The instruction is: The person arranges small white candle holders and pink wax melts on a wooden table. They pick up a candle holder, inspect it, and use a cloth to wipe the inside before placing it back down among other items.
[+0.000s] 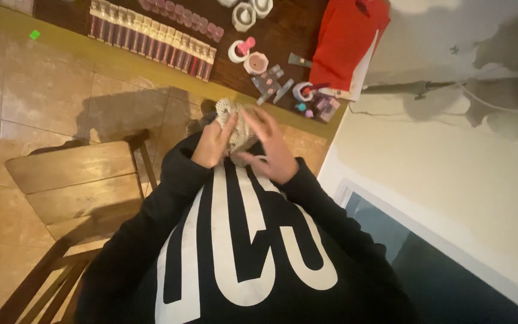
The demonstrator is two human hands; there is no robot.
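My black sweatshirt (235,252) with big white lettering fills the lower view, a wooden chair (73,180) on the tiled floor beside me. Ahead, the dark table (283,30) carries a row of tubes (151,39). My left hand (214,145) and right hand (271,150) close around a pale mesh pouch (239,129), held against my chest.
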